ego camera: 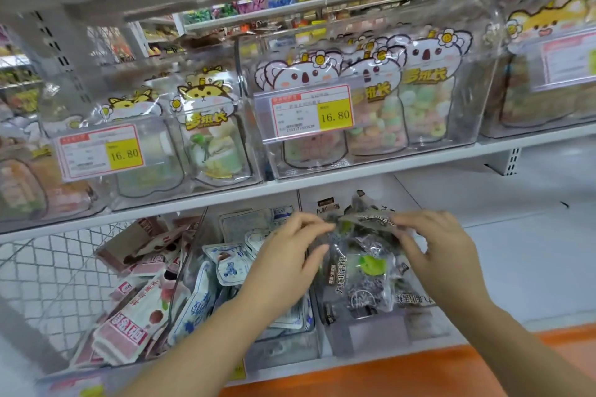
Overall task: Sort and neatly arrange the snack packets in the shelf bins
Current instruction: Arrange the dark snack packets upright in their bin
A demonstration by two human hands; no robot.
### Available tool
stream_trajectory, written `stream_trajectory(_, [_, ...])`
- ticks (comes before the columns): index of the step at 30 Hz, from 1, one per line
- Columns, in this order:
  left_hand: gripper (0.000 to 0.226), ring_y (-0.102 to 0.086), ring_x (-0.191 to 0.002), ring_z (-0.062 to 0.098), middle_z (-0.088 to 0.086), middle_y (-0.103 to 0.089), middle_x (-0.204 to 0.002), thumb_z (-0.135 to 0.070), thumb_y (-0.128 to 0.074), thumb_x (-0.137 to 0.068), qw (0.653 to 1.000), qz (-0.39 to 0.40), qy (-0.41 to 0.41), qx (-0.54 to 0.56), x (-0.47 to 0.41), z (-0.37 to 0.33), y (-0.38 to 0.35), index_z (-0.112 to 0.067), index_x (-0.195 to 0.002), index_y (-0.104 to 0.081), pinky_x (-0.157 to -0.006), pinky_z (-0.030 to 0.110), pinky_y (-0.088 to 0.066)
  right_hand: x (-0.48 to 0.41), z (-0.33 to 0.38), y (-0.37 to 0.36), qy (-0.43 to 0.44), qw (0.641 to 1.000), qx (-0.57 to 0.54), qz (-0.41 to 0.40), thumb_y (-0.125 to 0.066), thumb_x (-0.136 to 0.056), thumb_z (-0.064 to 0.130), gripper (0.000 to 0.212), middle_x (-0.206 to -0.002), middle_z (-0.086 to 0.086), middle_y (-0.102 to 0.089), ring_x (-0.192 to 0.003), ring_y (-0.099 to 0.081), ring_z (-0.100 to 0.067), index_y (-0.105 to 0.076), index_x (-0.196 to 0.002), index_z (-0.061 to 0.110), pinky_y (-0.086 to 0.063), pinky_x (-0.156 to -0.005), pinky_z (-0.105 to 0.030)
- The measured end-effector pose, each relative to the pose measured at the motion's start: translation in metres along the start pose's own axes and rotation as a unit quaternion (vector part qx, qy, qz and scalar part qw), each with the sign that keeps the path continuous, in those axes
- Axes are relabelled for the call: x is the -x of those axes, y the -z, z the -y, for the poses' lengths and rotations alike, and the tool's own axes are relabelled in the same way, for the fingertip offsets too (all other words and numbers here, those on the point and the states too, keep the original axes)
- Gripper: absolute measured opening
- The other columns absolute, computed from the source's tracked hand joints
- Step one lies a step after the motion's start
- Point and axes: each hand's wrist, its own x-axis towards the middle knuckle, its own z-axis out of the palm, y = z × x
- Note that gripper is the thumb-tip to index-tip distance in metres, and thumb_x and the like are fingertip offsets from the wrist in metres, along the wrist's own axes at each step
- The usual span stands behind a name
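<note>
Down in the right-hand bin (pixel 371 338) on the lower shelf (pixel 522 267), the left hand (pixel 287 258) has its fingers curled round the dark plum packets (pixel 364 271), and the right hand (pixel 442 251) pinches their top edge.

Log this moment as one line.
stage: arranging | left hand: pinches dark packets | right hand: grips same packets | place: right lower bin

The upper shelf edge (pixel 354 175) overhangs the bins (pixel 317 316); bare shelf (pixel 522 255) lies rightward.
</note>
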Motion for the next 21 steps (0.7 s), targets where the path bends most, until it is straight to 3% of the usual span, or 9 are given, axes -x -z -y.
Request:
stream_trajectory(3, [0.043,-0.032,-0.134,0.013,-0.013,-0.026,-0.149,-0.042,-0.041,-0.098,0.989,0.105,0.066,-0.079,0.002,0.009,-0.010,-0.035,-0.140,-0.040,-0.116,0.034,-0.021,0.003,-0.012,-0.009,-0.001,0.992,0.080,0.094,-0.083,-0.065,0.004,0.024,-0.084,0.001,-0.072,-0.075,-0.062,-0.026,-0.075,-0.084,0.016,-0.048,-0.060,-0.027])
stream_trajectory(4, [0.044,-0.034,-0.134,0.015,-0.013,-0.022,-0.152,-0.043,-0.038,-0.099,0.984,0.130,0.075,-0.092,0.002,0.011,-0.012,-0.034,-0.142,-0.038,-0.117,0.037,-0.018,0.002,-0.013,-0.011,0.007,0.985,0.107,0.132,-0.085,-0.064,0.007,0.024,-0.085,0.000,-0.073,-0.077,-0.063,-0.028,-0.076,-0.084,0.016,-0.051,-0.061,-0.030])
stream_trajectory(6, [0.044,-0.032,-0.137,0.015,-0.013,-0.019,-0.155,-0.042,-0.033,-0.101,0.979,0.153,0.075,-0.110,0.002,0.012,-0.015,-0.032,-0.143,-0.036,-0.119,0.039,-0.012,0.000,-0.009,-0.013,-0.012,0.968,0.126,0.215,-0.080,-0.073,0.020,0.027,-0.104,-0.001,-0.071,-0.099,-0.059,-0.028,-0.074,-0.099,0.017,-0.051,-0.079,-0.037])
stream_trajectory(9, [0.045,-0.008,-0.145,0.010,-0.014,-0.018,-0.156,-0.040,-0.029,-0.101,0.975,0.161,0.061,-0.142,-0.001,0.014,-0.019,-0.033,-0.146,-0.032,-0.120,0.041,-0.003,-0.004,-0.005,-0.011,-0.036,0.949,0.102,0.296,-0.052,-0.095,0.035,0.039,-0.144,0.006,-0.043,-0.134,-0.034,-0.018,-0.053,-0.133,0.027,-0.033,-0.106,-0.030])
stream_trajectory(13, [0.049,-0.002,-0.146,0.019,-0.009,-0.015,-0.158,-0.042,-0.033,-0.100,0.965,0.189,0.067,-0.169,-0.011,0.014,-0.023,-0.034,-0.148,-0.025,-0.119,0.047,-0.001,-0.009,-0.002,-0.013,0.001,0.909,0.153,0.387,-0.035,-0.102,0.033,0.045,-0.157,0.002,-0.018,-0.143,-0.018,-0.013,-0.032,-0.146,0.027,-0.014,-0.113,-0.024])
stream_trajectory(18, [0.056,-0.007,-0.146,0.021,-0.005,-0.020,-0.157,-0.040,-0.040,-0.098,0.964,0.182,0.111,-0.156,-0.029,0.010,-0.024,-0.030,-0.149,-0.022,-0.118,0.050,-0.006,-0.008,-0.011,-0.019,0.001,0.892,0.176,0.415,-0.028,-0.103,0.036,0.047,-0.159,-0.001,-0.006,-0.146,-0.009,-0.016,-0.020,-0.149,0.030,0.001,-0.117,-0.033])
stream_trajectory(21, [0.046,-0.023,-0.142,0.018,-0.009,-0.034,-0.151,-0.031,-0.046,-0.098,0.988,0.080,0.112,-0.070,-0.030,0.010,-0.025,-0.029,-0.143,-0.038,-0.117,0.041,-0.017,-0.010,-0.011,-0.016,-0.028,0.909,0.114,0.400,-0.035,-0.100,0.040,0.048,-0.158,0.003,-0.011,-0.146,-0.009,-0.014,-0.026,-0.147,0.031,-0.001,-0.116,-0.031])
